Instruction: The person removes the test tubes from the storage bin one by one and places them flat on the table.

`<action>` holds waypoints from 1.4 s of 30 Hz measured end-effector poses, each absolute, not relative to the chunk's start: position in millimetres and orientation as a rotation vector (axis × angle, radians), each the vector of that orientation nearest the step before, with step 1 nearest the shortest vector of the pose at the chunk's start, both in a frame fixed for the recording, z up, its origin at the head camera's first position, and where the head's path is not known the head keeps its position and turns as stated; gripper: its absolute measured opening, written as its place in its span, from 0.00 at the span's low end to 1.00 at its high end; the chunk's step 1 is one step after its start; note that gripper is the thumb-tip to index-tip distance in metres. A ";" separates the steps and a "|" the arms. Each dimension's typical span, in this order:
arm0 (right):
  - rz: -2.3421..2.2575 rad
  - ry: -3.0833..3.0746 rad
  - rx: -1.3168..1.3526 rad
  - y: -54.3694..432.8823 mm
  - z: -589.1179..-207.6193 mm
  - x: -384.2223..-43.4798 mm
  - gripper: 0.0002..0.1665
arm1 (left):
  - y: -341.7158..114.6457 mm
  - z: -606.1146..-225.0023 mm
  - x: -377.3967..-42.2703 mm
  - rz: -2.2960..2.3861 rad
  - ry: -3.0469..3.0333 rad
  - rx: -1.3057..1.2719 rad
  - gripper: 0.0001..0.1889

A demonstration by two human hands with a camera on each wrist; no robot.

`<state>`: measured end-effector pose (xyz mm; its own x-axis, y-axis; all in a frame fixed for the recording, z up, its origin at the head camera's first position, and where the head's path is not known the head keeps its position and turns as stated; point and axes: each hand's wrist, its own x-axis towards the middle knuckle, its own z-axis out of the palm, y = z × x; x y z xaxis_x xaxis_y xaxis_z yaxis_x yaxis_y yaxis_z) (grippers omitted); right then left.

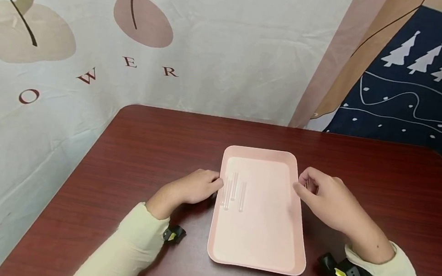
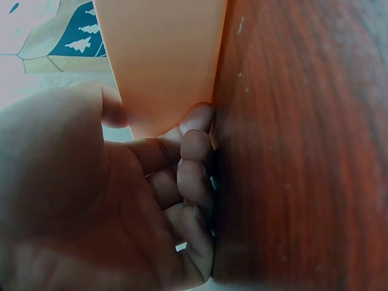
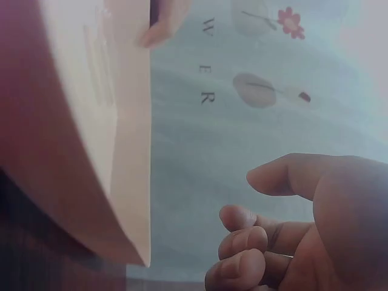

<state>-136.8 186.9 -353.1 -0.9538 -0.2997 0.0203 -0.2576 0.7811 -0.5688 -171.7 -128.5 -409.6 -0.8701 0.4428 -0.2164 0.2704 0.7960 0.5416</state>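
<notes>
Pink tray (image 1: pixel 256 253) sits flat on the dark red worktop (image 1: pixel 128 154), roughly centred, long side running near to far. Three clear tubes (image 1: pixel 234 193) lie in its left half, side by side, parallel to the long edges, just inside the left rim.

Left hand (image 1: pixel 194 187) is at the tray's left edge, level with the tubes. Fingers curled, tips under or against the rim, thumb on top near the edge. Left wrist view confirms: fingers (image 2: pixel 194 176) stacked against the worktop with the tray edge (image 2: pixel 163 66) between thumb and fingertips, so it pinches the tray rim.

Right hand (image 1: pixel 327 199) is at the tray's right edge, slightly farther back than the left. Fingers loosely curled, index tip near the rim. Right wrist view shows the fingers (image 3: pixel 248 242) bent, thumb out, with a visible gap to the tray edge (image 3: pixel 130 182). Holding nothing; contact with the rim can't be confirmed from the head view.

Printed cloth backdrop (image 1: pixel 91 48) hangs behind the worktop on the far side.
</notes>
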 end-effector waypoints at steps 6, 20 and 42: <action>-0.926 2.899 -0.497 177.9 -349.8 -130.4 0.04 | -129.3 -409.8 -171.7 0.742 2.645 0.534 0.17; -0.929 2.896 -0.600 158.5 -340.6 -132.1 0.04 | -130.4 -409.6 -171.2 0.738 2.647 0.525 0.17; -0.971 2.870 -0.695 118.1 -346.4 -141.8 0.07 | -129.4 -408.7 -171.0 0.736 2.647 0.529 0.17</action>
<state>-141.8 118.1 -346.4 -0.8996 -0.4229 0.1090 -0.4022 0.7051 -0.5840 -171.0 -129.4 -408.7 -0.8720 0.4359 -0.2227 0.2584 0.7964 0.5468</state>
